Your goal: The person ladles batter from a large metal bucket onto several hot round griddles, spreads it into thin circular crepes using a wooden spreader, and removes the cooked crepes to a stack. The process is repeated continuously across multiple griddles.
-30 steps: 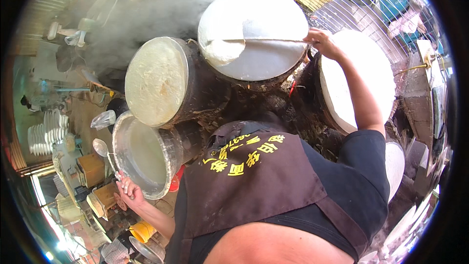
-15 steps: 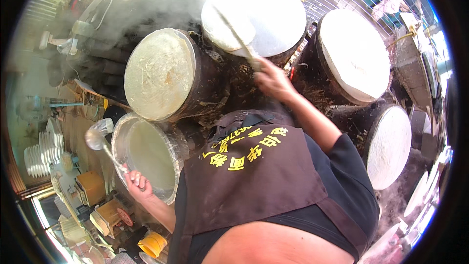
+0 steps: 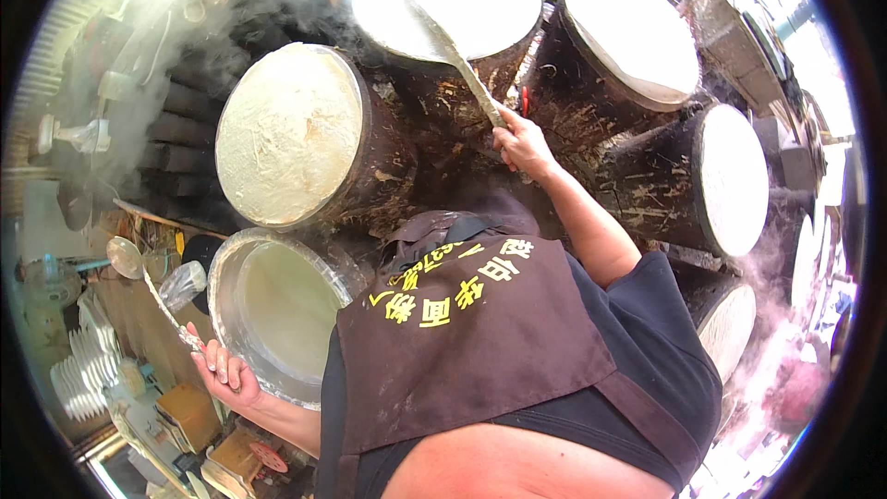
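Note:
In my left hand [image 3: 226, 376] is a long-handled ladle [image 3: 126, 259], its round bowl pointing away from me, left of a large pot. The pot's pale rim [image 3: 220, 333] surrounds milky, pale batter [image 3: 286, 300]. My right hand [image 3: 524, 143] is closed around the end of a long, flat spatula [image 3: 467, 69]. The spatula's far end lies over the white round top [image 3: 499, 5] of a dark drum-shaped stove; whether it touches is unclear. Fingers of both hands are wrapped around the handles.
Another drum's top [image 3: 291, 134], left of centre, bears a rough whitish layer. More white-topped drums [image 3: 633, 32] curve round to the right. Steam [image 3: 240, 9] drifts at the far left. White stacked pieces [image 3: 83, 365] and wooden boxes [image 3: 189, 416] stand at left.
The view has shifted rightward, so the drums sit further left. My left hand and the ladle have swung out left of the pot. The spatula stays over the far drum, now at a different angle.

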Motion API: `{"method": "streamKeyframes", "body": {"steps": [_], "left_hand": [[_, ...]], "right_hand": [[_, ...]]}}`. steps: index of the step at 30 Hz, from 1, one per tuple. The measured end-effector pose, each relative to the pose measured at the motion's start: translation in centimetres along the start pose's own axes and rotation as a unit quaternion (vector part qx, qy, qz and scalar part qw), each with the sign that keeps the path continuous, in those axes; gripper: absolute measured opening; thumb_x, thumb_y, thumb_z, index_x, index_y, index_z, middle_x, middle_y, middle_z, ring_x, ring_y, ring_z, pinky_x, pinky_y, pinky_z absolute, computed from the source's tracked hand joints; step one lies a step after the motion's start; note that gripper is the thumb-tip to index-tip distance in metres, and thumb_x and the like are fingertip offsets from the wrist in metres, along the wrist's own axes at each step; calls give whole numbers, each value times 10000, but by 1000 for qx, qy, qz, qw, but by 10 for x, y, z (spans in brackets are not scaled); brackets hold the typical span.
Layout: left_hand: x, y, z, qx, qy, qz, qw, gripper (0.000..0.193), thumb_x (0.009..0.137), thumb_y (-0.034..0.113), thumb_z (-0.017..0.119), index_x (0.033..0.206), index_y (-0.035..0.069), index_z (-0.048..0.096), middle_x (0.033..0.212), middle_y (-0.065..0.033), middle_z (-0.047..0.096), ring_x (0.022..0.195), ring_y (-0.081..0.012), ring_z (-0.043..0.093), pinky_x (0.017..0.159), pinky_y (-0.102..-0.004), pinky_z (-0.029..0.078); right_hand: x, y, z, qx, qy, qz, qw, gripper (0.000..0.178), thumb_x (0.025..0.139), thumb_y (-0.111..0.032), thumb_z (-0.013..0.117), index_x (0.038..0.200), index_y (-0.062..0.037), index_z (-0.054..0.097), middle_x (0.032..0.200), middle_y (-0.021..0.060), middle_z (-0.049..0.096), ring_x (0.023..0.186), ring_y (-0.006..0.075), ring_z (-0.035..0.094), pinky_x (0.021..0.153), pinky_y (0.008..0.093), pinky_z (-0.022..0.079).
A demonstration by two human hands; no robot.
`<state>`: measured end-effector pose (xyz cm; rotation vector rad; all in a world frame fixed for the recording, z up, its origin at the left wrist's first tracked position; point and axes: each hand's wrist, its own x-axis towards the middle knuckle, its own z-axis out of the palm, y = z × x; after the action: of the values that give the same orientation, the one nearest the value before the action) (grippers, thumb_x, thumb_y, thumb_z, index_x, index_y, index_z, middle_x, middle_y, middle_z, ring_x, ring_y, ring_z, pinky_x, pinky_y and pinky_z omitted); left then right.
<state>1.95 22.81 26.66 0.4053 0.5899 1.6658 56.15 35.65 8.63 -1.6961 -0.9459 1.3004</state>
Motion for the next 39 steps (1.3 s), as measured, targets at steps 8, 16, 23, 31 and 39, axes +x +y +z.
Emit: {"method": "streamKeyframes", "body": {"steps": [8, 16, 23, 31, 39], "left_hand": [[-2, -8, 11, -31, 3, 2, 1000, 529, 1015, 138, 411, 1472, 14, 175, 738, -20, 355, 482, -49, 325, 333, -166, 314], [-16, -35, 57, -9, 3, 19, 1000, 525, 1019, 160, 404, 1472, 19, 177, 740, -21, 366, 488, -54, 338, 326, -174, 327], [-23, -62, 86, -12, 15, 26, 999, 532, 1013, 131, 408, 1472, 6, 171, 738, -23, 365, 479, -53, 330, 331, -167, 317], [-24, -81, 114, -5, -13, 16, 1000, 526, 1016, 130, 397, 1472, 2, 167, 740, -26, 365, 486, -57, 341, 340, -172, 332], [3, -115, 166, -3, -50, -39, 998, 532, 1020, 130, 380, 1482, 15, 143, 738, -29, 364, 485, -67, 341, 346, -177, 332]], "right_hand": [[20, -16, -38, 17, 69, -27, 997, 500, 920, -101, 503, 1400, -231, 448, 672, 23, 534, 457, 70, 477, 388, 253, 431], [19, 15, -32, -224, 40, -200, 953, 417, 891, -176, 566, 1304, -176, 507, 914, 250, 642, 869, 398, 643, 760, 456, 517], [53, -6, -124, -216, 57, -120, 967, 358, 888, -177, 565, 1241, -114, 556, 928, 231, 649, 847, 375, 648, 738, 426, 514], [69, 4, -120, -374, 8, -261, 890, 344, 905, -170, 532, 1243, -109, 551, 852, 242, 638, 752, 350, 662, 648, 442, 523], [182, -1, -147, -343, 121, -301, 881, 364, 925, -99, 466, 1285, -113, 522, 863, 138, 666, 607, 233, 615, 533, 383, 518]]}}
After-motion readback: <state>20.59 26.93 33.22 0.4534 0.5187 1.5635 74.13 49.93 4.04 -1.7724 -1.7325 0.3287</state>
